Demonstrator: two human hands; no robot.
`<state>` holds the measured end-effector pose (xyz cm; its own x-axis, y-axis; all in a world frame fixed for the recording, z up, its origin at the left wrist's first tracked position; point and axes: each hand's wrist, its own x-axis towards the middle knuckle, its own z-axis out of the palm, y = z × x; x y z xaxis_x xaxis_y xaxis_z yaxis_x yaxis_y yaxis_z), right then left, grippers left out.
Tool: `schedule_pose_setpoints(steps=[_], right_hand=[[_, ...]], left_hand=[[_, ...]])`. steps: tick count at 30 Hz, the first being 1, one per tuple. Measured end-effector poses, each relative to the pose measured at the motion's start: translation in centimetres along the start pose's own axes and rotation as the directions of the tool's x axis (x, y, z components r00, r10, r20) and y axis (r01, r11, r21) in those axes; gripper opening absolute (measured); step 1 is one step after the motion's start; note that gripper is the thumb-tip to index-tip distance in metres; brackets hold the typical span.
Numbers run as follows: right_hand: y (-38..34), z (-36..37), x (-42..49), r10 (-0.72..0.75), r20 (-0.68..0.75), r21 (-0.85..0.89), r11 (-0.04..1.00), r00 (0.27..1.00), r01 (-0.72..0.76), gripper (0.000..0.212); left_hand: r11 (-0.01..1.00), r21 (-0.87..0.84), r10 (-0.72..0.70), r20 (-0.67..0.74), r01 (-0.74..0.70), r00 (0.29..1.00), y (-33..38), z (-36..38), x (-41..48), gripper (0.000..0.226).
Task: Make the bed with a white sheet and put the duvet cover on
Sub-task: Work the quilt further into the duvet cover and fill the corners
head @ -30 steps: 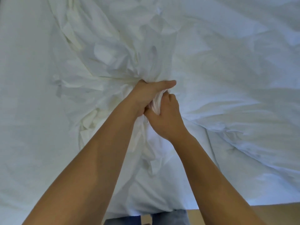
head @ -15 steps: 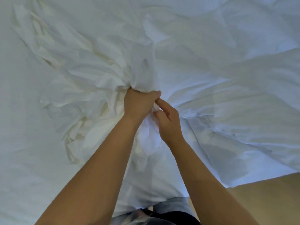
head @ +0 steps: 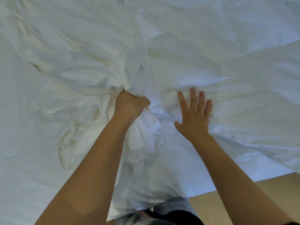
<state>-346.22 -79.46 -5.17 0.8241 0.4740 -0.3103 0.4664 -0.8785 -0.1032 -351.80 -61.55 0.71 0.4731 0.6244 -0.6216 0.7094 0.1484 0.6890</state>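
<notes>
White bedding fills the view. A crumpled white duvet cover is bunched at the centre left, and my left hand is fisted on a gathered wad of it. A bunch of the same fabric hangs below that fist. My right hand hovers flat with fingers spread over smoother white cloth to the right, holding nothing. A flatter white sheet lies at the left. Which layer is sheet and which is duvet I cannot tell for sure.
The bed's near edge runs diagonally at lower right, with tan wooden floor beyond it. My own torso and grey trousers press against the bed at the bottom centre.
My right hand has let go of the bunched fabric and moved right, fingers spreading open. My left hand keeps its grip and the view has shifted closer over the bed.
</notes>
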Motion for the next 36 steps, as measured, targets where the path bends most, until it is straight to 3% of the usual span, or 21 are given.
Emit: schedule_pose_setpoints(steps=[1, 3, 5, 8, 9, 11, 13, 14, 15, 18, 20, 22, 25, 28, 36], right_hand=[[0.5, 0.2, 0.7, 0.006, 0.083, -0.135, 0.991, 0.996, 0.005, 0.086], [0.5, -0.1, 2.7, -0.005, 0.089, -0.214, 0.977, 0.996, 0.024, 0.064], [-0.5, -1.9, 4.8, -0.019, 0.008, -0.037, 0.999, 1.0, 0.02, 0.035], [-3.5, -4.7, 7.0, 0.076, -0.152, 0.407, 0.913, 0.985, -0.007, 0.023], [-5.5, -5.8, 7.8, 0.144, -0.158, 0.56, 0.828, 0.977, -0.032, 0.023], [-10.0, -8.4, 10.0, 0.314, -0.096, 0.861, 0.502, 0.945, -0.079, 0.021], [-14.5, -11.5, 12.7, 0.386, 0.069, 0.989, 0.096, 0.92, -0.114, 0.014], [-16.5, -12.9, 13.8, 0.381, 0.12, 0.992, -0.011, 0.917, -0.126, 0.012], [-18.2, -13.7, 14.3, 0.363, 0.139, 0.99, -0.019, 0.922, -0.142, 0.011], [-21.2, -12.5, 14.0, 0.359, 0.093, 0.985, 0.103, 0.929, -0.138, 0.014], [-22.3, -10.7, 13.3, 0.356, 0.078, 0.979, 0.149, 0.931, -0.139, 0.02], [-23.2, -9.2, 13.0, 0.308, 0.096, 0.987, 0.093, 0.947, -0.13, 0.003], [-23.8, -8.3, 12.5, 0.239, 0.127, 0.984, 0.091, 0.963, -0.153, 0.024], [-23.1, -8.0, 11.2, 0.113, 0.172, 0.979, 0.088, 0.979, -0.182, 0.02], [-20.5, -9.1, 8.2, -0.097, 0.005, 0.905, 0.424, 0.995, 0.037, 0.029]], left_hand=[[1.0, 0.022, -0.006, -0.001, 0.006, 1.0, -0.1, 0.2, 0.3, 0.018], [0.998, 0.06, 0.0, -0.011, 0.001, 1.0, -0.3, 0.7, 0.9, 0.018], [0.997, 0.078, 0.017, -0.026, -0.015, 1.0, -0.5, 0.8, 1.2, 0.019], [0.999, 0.033, 0.045, -0.097, -0.042, 0.994, -0.5, 0.4, 1.4, 0.02], [0.999, 0.007, 0.046, -0.137, -0.046, 0.989, -0.3, -0.1, 1.5, 0.021], [0.996, -0.047, 0.06, -0.24, -0.074, 0.969, 0.5, -1.8, 1.7, 0.025], [0.985, -0.093, 0.108, -0.335, -0.147, 0.936, 1.7, -4.5, 1.8, 0.03], [0.976, -0.108, 0.138, -0.353, -0.187, 0.925, 2.3, -6.1, 1.7, 0.031], [0.968, -0.112, 0.173, -0.342, -0.223, 0.923, 2.8, -7.7, 1.4, 0.03], [0.96, -0.092, 0.24, -0.207, -0.263, 0.948, 2.8, -11.1, -0.1, 0.034], [0.948, -0.172, 0.256, -0.09, -0.269, 0.962, 1.6, -11.7, -1.1, 0.034], [0.933, -0.284, 0.219, -0.039, -0.221, 0.975, 0.2, -11.4, -1.4, 0.035], [0.968, -0.219, 0.101, -0.108, -0.123, 0.989, -1.2, -10.9, -0.2, 0.038], [0.994, -0.102, 0.018, -0.138, -0.033, 0.99, -2.2, -11.2, 0.8, 0.033], [0.955, -0.291, 0.003, -0.182, -0.057, 0.983, -3.2, -12.2, 0.9, 0.028]])
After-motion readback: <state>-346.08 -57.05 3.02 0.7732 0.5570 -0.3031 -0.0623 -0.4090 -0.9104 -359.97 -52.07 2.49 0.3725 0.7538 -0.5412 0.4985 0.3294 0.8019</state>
